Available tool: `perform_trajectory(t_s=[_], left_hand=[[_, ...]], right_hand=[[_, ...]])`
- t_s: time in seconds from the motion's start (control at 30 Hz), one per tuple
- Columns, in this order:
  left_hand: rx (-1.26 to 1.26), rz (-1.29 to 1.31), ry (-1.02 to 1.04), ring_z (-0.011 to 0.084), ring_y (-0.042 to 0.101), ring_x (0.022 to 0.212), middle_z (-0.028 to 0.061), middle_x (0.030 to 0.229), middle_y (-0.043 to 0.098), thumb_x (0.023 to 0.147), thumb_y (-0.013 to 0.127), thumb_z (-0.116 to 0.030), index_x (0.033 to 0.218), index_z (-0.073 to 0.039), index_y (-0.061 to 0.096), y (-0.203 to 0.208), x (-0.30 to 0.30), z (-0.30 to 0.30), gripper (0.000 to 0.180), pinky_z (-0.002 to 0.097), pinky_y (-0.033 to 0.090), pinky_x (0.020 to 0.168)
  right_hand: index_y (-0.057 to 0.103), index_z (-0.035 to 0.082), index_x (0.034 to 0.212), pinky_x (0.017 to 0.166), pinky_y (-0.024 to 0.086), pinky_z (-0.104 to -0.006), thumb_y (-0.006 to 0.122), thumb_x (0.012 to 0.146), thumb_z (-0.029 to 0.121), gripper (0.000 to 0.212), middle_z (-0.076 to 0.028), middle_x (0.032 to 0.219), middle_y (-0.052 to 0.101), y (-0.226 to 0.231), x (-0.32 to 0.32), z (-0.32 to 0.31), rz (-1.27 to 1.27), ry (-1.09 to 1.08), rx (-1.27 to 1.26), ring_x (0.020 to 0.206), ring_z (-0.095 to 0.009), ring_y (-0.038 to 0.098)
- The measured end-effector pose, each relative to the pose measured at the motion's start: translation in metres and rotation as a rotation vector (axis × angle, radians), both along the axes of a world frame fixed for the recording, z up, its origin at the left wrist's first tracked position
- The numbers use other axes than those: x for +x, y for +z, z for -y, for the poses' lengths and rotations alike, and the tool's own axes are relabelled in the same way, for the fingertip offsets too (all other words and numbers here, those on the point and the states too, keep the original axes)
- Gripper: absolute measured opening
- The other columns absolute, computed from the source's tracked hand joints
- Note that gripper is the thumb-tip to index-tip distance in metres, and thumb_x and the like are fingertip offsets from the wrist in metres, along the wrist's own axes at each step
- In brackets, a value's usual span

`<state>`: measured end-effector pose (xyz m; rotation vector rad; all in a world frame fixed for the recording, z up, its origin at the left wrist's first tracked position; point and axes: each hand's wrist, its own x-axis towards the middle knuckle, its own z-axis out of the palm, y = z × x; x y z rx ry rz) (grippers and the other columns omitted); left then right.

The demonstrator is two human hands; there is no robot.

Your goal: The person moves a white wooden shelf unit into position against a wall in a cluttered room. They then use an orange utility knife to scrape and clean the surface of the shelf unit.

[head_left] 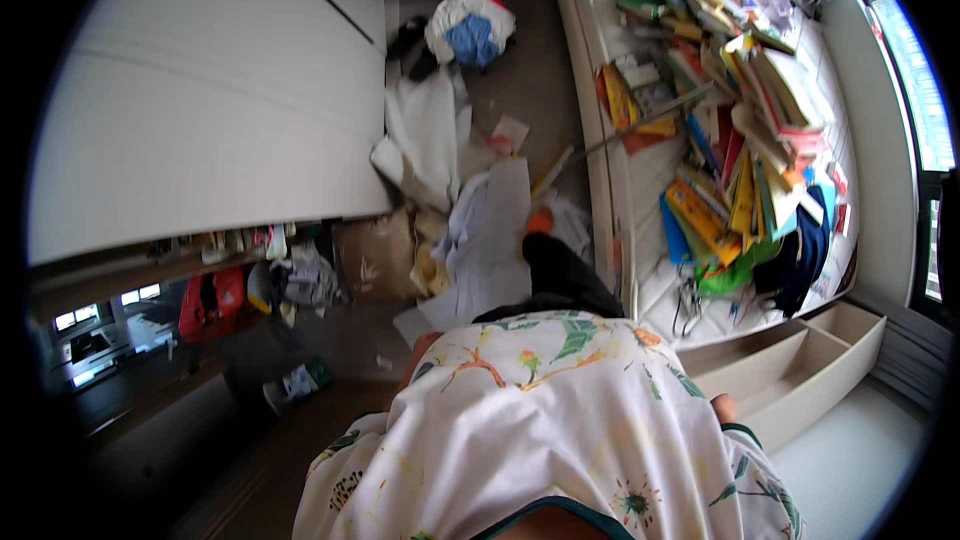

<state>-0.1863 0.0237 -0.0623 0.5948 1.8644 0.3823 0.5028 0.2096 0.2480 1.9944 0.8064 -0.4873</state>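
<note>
Neither of my hands shows. A strip of bare skin from my left arm (421, 348) appears at the left edge of my floral shirt (530, 420). On the right, a small part of my right arm (724, 408) sticks out by the green-trimmed sleeve, close to a beige divided wooden drawer frame (790, 370). My leg in black trousers (565, 275) is stretched forward, and an orange patch shows at the foot. Crumpled large white sheets (490, 230) lie on the floor beside that foot; I cannot tell whether they are paper or cloth.
A mattress (650, 290) on the right bears heaps of books (740, 180); a thin pole (640, 128) leans across its edge. White cabinet doors (220, 90) stand left. A cardboard piece (375, 255), red bag (212, 302) and white-and-blue bundle (470, 32) lie around the floor.
</note>
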Motion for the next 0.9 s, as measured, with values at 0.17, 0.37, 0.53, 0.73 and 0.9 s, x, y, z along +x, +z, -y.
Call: perform_trajectory(t_s=[0.17, 0.37, 0.53, 0.73, 0.9], left_hand=[[0.044, 0.136, 0.424, 0.0138, 0.06, 0.067, 0.0011, 0.075, 0.062, 0.087, 0.062, -0.026, 0.099, -0.007, 0.065, 0.141, -0.017, -0.234, 0.023, 0.028, 0.045, 0.056], [0.073, 0.231, 0.495, 0.0172, 0.062, 0.076, 0.0045, 0.089, 0.062, 0.089, 0.06, -0.023, 0.11, -0.007, 0.059, 0.166, -0.053, -0.373, 0.027, 0.0278, 0.044, 0.058], [0.019, 0.174, 0.045, 0.0221, 0.063, 0.074, 0.0096, 0.088, 0.064, 0.086, 0.061, -0.024, 0.108, -0.005, 0.06, 0.097, -0.087, -0.427, 0.029, 0.0341, 0.046, 0.057], [0.305, -0.286, -0.53, 0.0344, 0.066, 0.081, 0.0181, 0.094, 0.068, 0.082, 0.058, -0.033, 0.092, -0.004, 0.07, 0.018, -0.172, -0.548, 0.033, 0.0451, 0.05, 0.075], [-0.002, 0.16, 0.174, 0.0138, 0.058, 0.069, 0.0035, 0.082, 0.063, 0.084, 0.064, -0.019, 0.093, -0.008, 0.063, 0.135, -0.144, -0.861, 0.015, 0.03, 0.047, 0.058]], right_hand=[[0.063, 0.001, 0.108, 0.085, 0.051, -0.0387, 0.064, 0.077, 0.02, 0.036, -0.017, 0.109, 0.065, -0.024, -0.076, -0.139, -0.291, 0.041, 0.057, 0.104, -0.033, 0.061], [0.069, 0.0, 0.073, 0.066, 0.051, -0.0399, 0.068, 0.079, 0.037, 0.037, -0.02, 0.073, 0.066, -0.002, -0.218, -0.329, -0.732, 0.26, 0.496, 0.072, -0.034, 0.066], [0.062, 0.001, 0.11, 0.069, 0.052, -0.0339, 0.073, 0.076, 0.017, 0.039, -0.014, 0.086, 0.069, -0.027, -0.273, -0.395, -1.046, 0.058, 1.011, 0.075, -0.024, 0.068], [0.07, 0.005, 0.09, 0.065, 0.053, -0.0357, 0.071, 0.077, 0.023, 0.023, -0.015, 0.075, 0.068, -0.056, -0.322, -0.468, -0.842, -0.038, 0.937, 0.07, -0.029, 0.067], [0.069, 0.002, 0.096, 0.07, 0.052, -0.0335, 0.069, 0.08, 0.024, 0.028, -0.015, 0.085, 0.069, -0.18, -0.311, -0.478, -0.854, -0.389, 0.949, 0.078, -0.025, 0.068]])
